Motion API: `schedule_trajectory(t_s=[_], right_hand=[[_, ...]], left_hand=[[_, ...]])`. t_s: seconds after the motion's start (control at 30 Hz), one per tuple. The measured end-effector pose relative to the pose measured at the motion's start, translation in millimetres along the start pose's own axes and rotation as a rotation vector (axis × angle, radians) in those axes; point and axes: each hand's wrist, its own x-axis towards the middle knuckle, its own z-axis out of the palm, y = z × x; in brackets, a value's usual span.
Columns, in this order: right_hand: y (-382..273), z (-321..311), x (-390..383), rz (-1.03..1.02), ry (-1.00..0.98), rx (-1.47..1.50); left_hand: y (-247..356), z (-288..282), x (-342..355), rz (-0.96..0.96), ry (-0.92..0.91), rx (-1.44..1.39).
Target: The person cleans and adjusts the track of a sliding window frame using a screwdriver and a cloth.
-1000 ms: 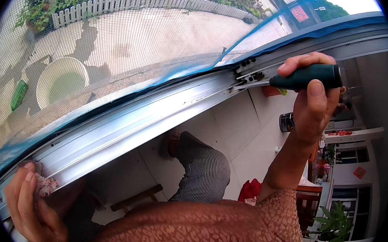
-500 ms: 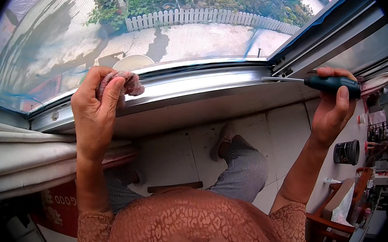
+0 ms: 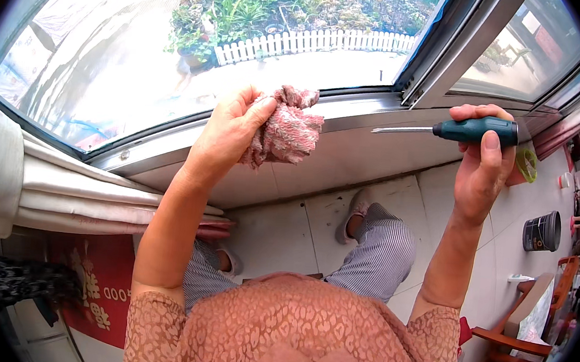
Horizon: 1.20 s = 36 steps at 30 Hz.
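Bunched in my left hand (image 3: 229, 131) is a pink and white fluffy cloth (image 3: 289, 131), raised in front of the window's metal track (image 3: 191, 129). Its loose folds spread to the right of my fingers. My right hand (image 3: 481, 167) grips a screwdriver (image 3: 477, 130) by its dark green handle, with the thumb on the near side. The bare metal shaft (image 3: 401, 130) points left toward the cloth, and its tip stays apart from it. Both things are held in the air on the near side of the sill.
A sliding window frame (image 3: 444, 70) stands at the upper right. Gathered cream curtains (image 3: 88, 198) hang at the left above a red mat (image 3: 104, 296). On the tiled floor at the right are a black bucket (image 3: 541, 231) and a wooden chair (image 3: 510, 345).
My left hand has come right and away from the track, and the cloth shows more fully. The screwdriver's tip has left the track, moving slightly left and nearer to me.
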Motion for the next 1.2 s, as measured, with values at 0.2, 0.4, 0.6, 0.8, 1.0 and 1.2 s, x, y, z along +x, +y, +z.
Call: schedule_trajectory(t_s=[0.2, 0.4, 0.6, 0.8, 1.0, 1.2], right_hand=[[-24, -6, -15, -0.012, 0.045, 0.069], [-35, -17, -18, -0.015, 0.064, 0.066], [-35, -21, -19, -0.001, 0.079, 0.049], [-22, -31, -13, -0.031, 0.137, -0.030], [-15, -39, -6, -0.043, 0.147, -0.061], [-4, -28, 1, -0.045, 0.101, -0.125]], left_hand=[[13, 17, -4, -0.078, -0.228, -0.454], [-7, 51, 12, -0.075, -0.337, -0.592], [-5, 90, 36, -0.052, -0.327, -0.581], [6, 134, 80, -0.058, -0.364, -0.465], [42, 160, 101, -0.106, -0.339, -0.114], [27, 169, 123, -0.224, -0.336, -0.156]])
